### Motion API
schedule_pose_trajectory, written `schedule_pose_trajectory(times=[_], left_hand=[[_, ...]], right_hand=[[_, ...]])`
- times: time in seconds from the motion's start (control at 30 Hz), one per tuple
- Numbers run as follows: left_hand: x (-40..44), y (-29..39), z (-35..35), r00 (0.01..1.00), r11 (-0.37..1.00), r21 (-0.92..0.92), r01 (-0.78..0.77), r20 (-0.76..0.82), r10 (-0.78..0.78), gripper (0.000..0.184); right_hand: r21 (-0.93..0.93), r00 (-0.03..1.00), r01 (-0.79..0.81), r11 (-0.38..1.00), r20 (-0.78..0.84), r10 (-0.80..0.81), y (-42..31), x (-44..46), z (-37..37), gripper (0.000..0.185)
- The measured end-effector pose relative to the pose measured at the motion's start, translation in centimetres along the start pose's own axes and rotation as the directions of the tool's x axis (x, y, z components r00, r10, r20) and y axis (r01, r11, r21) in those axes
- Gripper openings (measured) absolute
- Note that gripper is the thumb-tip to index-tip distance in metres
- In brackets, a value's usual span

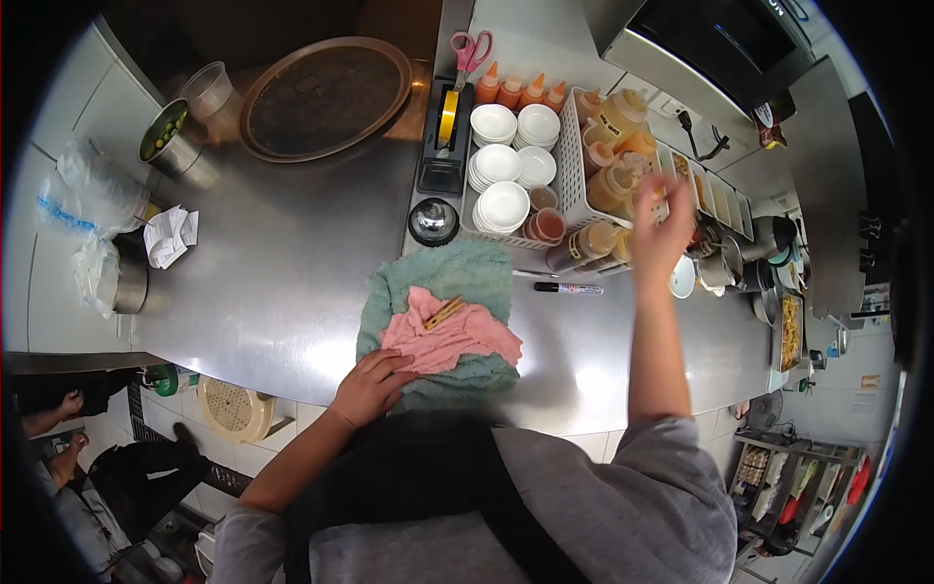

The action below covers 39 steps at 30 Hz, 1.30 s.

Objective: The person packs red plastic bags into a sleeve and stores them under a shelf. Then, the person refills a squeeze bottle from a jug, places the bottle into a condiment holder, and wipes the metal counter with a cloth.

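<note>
My left hand [373, 388] lies flat, fingers stretched out, on the near left edge of a crumpled pink cloth [467, 336] and the green towel [394, 292] under it. A wooden clothespin [444, 312] sits on the pink cloth. My right hand [664, 234] is raised at the right, in front of the squeeze bottles [616, 185] in a white plastic basket [574, 175]. Its fingers are bent and blurred, so what they hold, if anything, does not show. Below that basket a black marker [568, 288] rests on the steel counter [292, 282].
White dishes [504, 206] stand stacked beside a tape dispenser [443, 165], pink scissors [470, 51] and a bell [434, 222]. Farther left are a round brown tray [326, 97], a metal pot [173, 141] and plastic bags [92, 195]. Another person's hand [71, 403] shows at lower left.
</note>
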<state>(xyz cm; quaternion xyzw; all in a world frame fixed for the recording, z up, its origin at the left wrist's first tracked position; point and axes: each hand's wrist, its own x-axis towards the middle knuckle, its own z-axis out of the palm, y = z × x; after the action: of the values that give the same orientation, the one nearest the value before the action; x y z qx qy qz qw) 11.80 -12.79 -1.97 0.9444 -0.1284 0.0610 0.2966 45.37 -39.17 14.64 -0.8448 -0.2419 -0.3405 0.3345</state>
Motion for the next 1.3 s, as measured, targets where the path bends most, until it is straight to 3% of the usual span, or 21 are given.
schedule_pose_trajectory(times=[0.03, 0.07, 0.13, 0.2, 0.27, 0.3, 0.37, 0.5, 0.57, 0.67, 0.77, 0.83, 0.9, 1.0, 1.07, 1.13, 1.17, 1.2, 1.23, 1.27, 1.3], left_hand=[[0.1, -0.1, 0.1, 1.000, 1.000, -0.002, -0.006, 0.002, 0.006, 0.050], [0.1, -0.1, 0.2, 1.000, 1.000, -0.025, 0.012, -0.008, -0.013, 0.043], [0.2, 0.1, 0.1, 1.000, 0.998, -0.051, 0.020, -0.002, -0.020, 0.037], [0.9, 0.4, 0.1, 0.998, 1.000, 0.011, 0.022, -0.058, -0.021, 0.029], [1.8, 0.0, 0.4, 0.999, 0.998, 0.059, -0.021, -0.041, 0.024, 0.029], [2.4, -0.2, 0.7, 0.998, 0.993, 0.111, -0.049, -0.039, 0.054, 0.029], [3.7, -0.7, 1.3, 0.998, 0.990, 0.134, -0.049, -0.035, 0.054, 0.030], [3.6, -1.5, 0.3, 0.997, 0.992, 0.095, -0.081, 0.020, 0.079, 0.031], [2.4, -1.7, -1.0, 0.994, 0.994, 0.052, -0.093, 0.055, 0.090, 0.032], [0.5, -1.1, -3.5, 0.989, 0.987, -0.085, -0.138, 0.032, 0.141, 0.026], [0.9, -1.0, -4.6, 0.980, 0.971, -0.131, -0.198, -0.008, 0.199, 0.020], [2.2, -1.6, -4.4, 0.987, 0.963, -0.228, -0.144, -0.097, 0.125, 0.019], [3.3, -2.0, -3.7, 0.980, 0.964, -0.215, -0.154, -0.156, 0.121, 0.021], [4.2, -2.0, -2.7, 0.995, 0.936, -0.339, -0.098, -0.057, 0.083, 0.021], [3.9, -2.3, -1.7, 0.985, 0.977, -0.137, -0.163, -0.078, 0.153, 0.020], [3.9, -2.4, -1.8, 0.990, 0.977, -0.165, -0.134, -0.057, 0.126, 0.020], [3.9, -2.5, -1.7, 0.995, 0.975, -0.200, -0.096, -0.026, 0.092, 0.020], [4.1, -2.7, -1.7, 0.994, 0.974, -0.200, -0.107, -0.019, 0.105, 0.020], [4.4, -2.9, -1.8, 0.999, 0.953, -0.302, 0.022, 0.053, -0.007, 0.019], [4.7, -3.1, -1.7, 0.985, 0.908, -0.389, 0.154, 0.137, -0.109, 0.018], [4.9, -2.7, -2.2, 0.985, 0.911, -0.387, 0.139, 0.148, -0.087, 0.018]], right_hand=[[0.116, 0.997, 0.060, 0.991, 0.040, -0.065, -2.0, -4.2, 0.0, 0.017], [0.305, 0.959, 0.034, 0.952, 0.257, -0.117, -2.8, -9.2, 0.1, 0.020], [0.416, 0.785, 0.193, 0.889, 0.479, -0.394, -7.3, -16.0, 0.5, 0.027], [0.327, 0.772, 0.124, 0.937, 0.562, -0.298, -10.1, -21.0, 1.7, 0.023], [0.083, 0.777, 0.220, 0.972, 0.588, -0.226, -10.8, -24.8, 2.7, 0.016], [0.069, 0.778, 0.212, 0.975, 0.592, -0.211, -11.1, -25.3, 3.1, 0.016], [-0.044, 0.607, 0.204, 0.978, 0.789, -0.091, -11.3, -24.8, 4.7, 0.014], [-0.004, 0.588, 0.210, 0.978, 0.799, -0.123, -10.6, -24.4, 3.7, 0.013], [-0.031, 0.617, -0.077, 0.997, 0.784, 0.072, -11.3, -23.4, 1.5, 0.015], [-0.143, 0.708, -0.034, 0.989, 0.695, 0.124, -11.6, -24.6, -0.3, 0.019], [-0.228, 0.645, -0.110, 0.968, 0.724, 0.244, -12.6, -24.4, -0.9, 0.023], [-0.240, 0.699, -0.080, 0.967, 0.679, 0.226, -13.5, -23.7, 0.5, 0.023], [-0.106, 0.825, -0.036, 0.994, 0.559, 0.089, -14.3, -22.5, 2.6, 0.024], [-0.123, 0.804, 0.007, 0.992, 0.590, 0.067, -13.0, -22.3, 5.2, 0.031], [-0.133, 0.776, 0.020, 0.991, 0.628, 0.069, -12.4, -22.4, 5.2, 0.031], [0.067, 0.791, -0.366, 0.928, 0.547, 0.273, -12.5, -21.7, 3.9, 0.023], [0.065, 0.795, -0.369, 0.927, 0.539, 0.279, -12.3, -21.6, 3.4, 0.023], [0.136, 0.666, -0.625, 0.769, 0.606, 0.435, -12.3, -21.4, 2.8, 0.019], [0.181, 0.499, -0.825, 0.535, 0.677, 0.541, -12.4, -21.4, 2.2, 0.017], [0.238, 0.443, -0.884, 0.403, 0.705, 0.554, -12.5, -21.4, 1.5, 0.020], [0.244, 0.446, -0.885, 0.396, 0.690, 0.571, -12.7, -21.3, 0.8, 0.020]])
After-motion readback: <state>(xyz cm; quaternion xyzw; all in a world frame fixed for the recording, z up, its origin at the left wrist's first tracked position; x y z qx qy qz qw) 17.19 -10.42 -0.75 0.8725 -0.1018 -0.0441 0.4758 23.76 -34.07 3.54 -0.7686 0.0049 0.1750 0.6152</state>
